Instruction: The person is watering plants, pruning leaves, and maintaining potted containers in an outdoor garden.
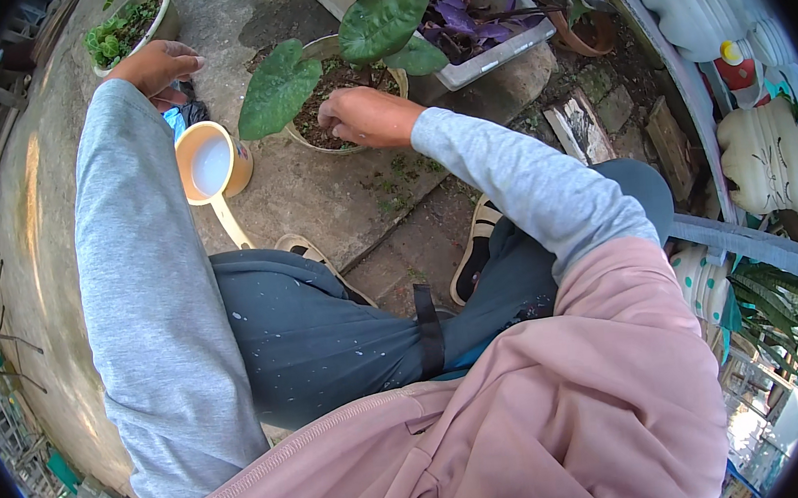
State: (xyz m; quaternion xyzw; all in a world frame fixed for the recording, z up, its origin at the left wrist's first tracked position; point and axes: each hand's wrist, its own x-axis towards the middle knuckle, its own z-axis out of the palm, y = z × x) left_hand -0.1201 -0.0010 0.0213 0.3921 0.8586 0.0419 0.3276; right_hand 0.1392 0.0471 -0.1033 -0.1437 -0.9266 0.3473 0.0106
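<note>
My right hand (373, 116) is over the soil of a round pale pot (402, 83), its fingers curled down and pressed together. Whatever they may hold is hidden. A plant with broad dark green leaves (279, 89) grows in this pot. Off to the left, my left hand (155, 67) hovers with fingers loosely stretched to the right and no object visible in them. Below it lie a blue and black plastic bag (190, 113) and something reddish, partly covered. Nearer me, a cream long-handled dipper (245, 168) holds a whitish content.
A low pot of small green plants (168, 21) stands far left. Beyond the middle pot is a rectangular planter (487, 63) with purple leaves. Wood pieces (578, 129) and a brown pot (584, 34) lie right. Plastic-bottle planters (766, 155) line a rail on the right.
</note>
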